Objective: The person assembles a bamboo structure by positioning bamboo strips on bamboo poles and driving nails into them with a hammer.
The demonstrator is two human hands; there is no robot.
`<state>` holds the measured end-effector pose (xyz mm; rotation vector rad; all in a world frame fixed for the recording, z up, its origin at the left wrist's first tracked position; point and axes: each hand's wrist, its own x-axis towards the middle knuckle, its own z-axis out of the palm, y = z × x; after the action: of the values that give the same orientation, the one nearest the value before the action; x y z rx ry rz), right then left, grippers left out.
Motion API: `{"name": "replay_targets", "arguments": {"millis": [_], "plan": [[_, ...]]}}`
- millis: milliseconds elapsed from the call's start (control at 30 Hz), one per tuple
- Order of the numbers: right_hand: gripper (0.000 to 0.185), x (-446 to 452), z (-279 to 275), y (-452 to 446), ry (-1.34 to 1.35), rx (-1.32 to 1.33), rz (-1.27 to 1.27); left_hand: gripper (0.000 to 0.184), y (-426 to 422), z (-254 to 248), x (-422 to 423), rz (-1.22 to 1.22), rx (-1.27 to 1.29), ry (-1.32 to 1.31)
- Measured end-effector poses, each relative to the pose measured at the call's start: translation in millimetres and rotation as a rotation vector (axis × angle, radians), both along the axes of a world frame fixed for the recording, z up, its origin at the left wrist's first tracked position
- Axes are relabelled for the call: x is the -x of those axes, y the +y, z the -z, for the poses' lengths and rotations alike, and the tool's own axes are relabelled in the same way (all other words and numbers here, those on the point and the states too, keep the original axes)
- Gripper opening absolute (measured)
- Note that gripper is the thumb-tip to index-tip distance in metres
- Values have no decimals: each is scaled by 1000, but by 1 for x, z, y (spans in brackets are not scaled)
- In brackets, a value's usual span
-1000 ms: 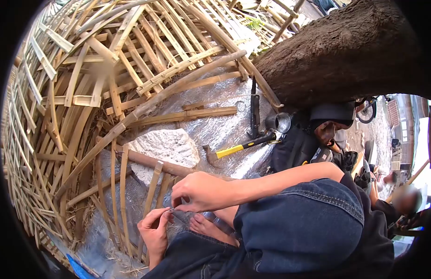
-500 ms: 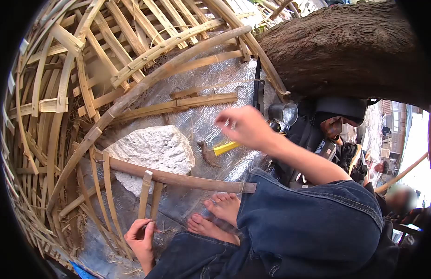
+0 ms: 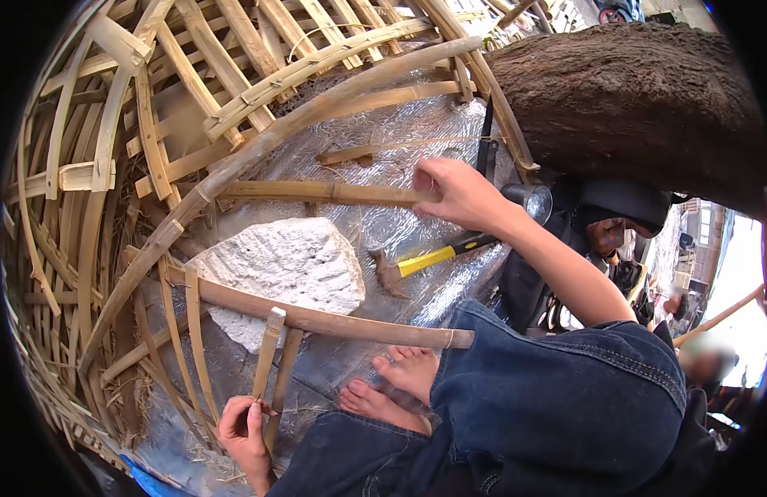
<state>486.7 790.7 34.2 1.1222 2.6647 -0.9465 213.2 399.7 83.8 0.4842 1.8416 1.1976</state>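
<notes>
My right hand (image 3: pixel 466 196) is closed around the right end of a long bamboo strip (image 3: pixel 325 191), thumb below and fingers above. Lower left, my left hand (image 3: pixel 244 435) pinches the lower end of a short bamboo slat (image 3: pixel 268 352); a small brown bit by the fingertips is too small to name. That slat's top crosses a bamboo bar (image 3: pixel 342 324), whose right end meets my knee. A second slat (image 3: pixel 284 377) stands beside it. Between my hands lie a rough white stone (image 3: pixel 280 269) and a hammer (image 3: pixel 421 262) with a yellow and black handle.
A woven bamboo frame (image 3: pixel 172 99) curves around the left and top. A thick log (image 3: pixel 624 83) lies at upper right. Near it are a sheathed-looking black tool (image 3: pixel 486 153), a metal cup (image 3: pixel 533 201) and dark bags. My bare feet (image 3: pixel 388 398) rest on silvery sheeting (image 3: pixel 383 219).
My right hand has come down onto the bamboo strip's end and closed on it. The strip has swung, its right end lower now. My left hand stays at the slat. The view has shifted slightly.
</notes>
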Motion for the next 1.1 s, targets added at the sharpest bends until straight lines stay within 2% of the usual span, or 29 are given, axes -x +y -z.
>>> {"name": "replay_targets", "arguments": {"millis": [67,133,167,233,300,400,433,500,533,600,633,733,800,900,967,1033,1100], "plan": [[30,0,-13,2,-54,40,-48,7,-3,3,2,-6,-1,-11],[27,3,-28,9,-81,211,-41,8,-7,5,5,48,-1,31],[24,0,-29,12,111,94,-16,9,-7,6,4,17,-15,14],[17,4,-33,27,183,-97,129,7,-3,4,5,46,21,59],[14,6,-27,50,211,-181,236,8,-1,4,6,73,65,121],[23,-3,1,67,109,-324,29,8,2,5,3,3,20,96],[23,0,-1,62,115,-316,30,8,1,5,4,0,26,89],[24,9,-10,42,86,-22,97,8,-2,5,8,-1,43,85],[24,8,-9,35,83,-16,93,8,-2,6,7,1,47,94],[20,5,-9,25,-44,93,-49,9,-4,9,7,-1,52,101],[21,6,-11,19,-26,167,-86,7,-7,11,10,3,45,80],[22,5,-16,5,-15,139,-153,9,-10,11,12,-9,44,51],[26,13,-27,6,-108,197,-154,9,-10,12,11,-18,39,35],[27,35,-30,10,-253,78,-14,9,-7,10,11,-18,23,34],[28,49,-8,18,49,-154,0,8,-2,7,8,-15,26,71],[27,71,17,18,185,-239,-11,8,-6,10,10,-8,42,85],[26,93,36,8,206,-289,29,9,-7,15,10,-2,40,94]]}}
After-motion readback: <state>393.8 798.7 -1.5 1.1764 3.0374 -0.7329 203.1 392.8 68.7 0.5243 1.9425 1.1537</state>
